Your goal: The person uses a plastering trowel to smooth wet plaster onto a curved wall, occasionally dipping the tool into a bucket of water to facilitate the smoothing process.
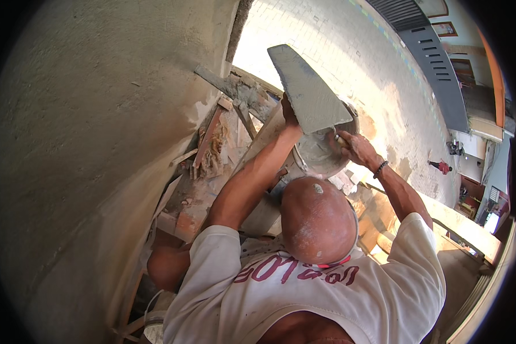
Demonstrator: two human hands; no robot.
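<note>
Mortar board tilted over bucket, beside plastered wall.

Left hand (288,110) grips the lower edge of the flat mortar-coated board (308,89), slanted above the bucket (321,155), likely so drips fall in. Right hand (350,144) closed on a small tool handle (339,138) at the bucket's rim. Plastered wall (97,143) left of the bucket.

Left hand (288,112) raised, fingers gripping — right hand (354,147) lower, fingers closed, both arms extended forward.
</note>
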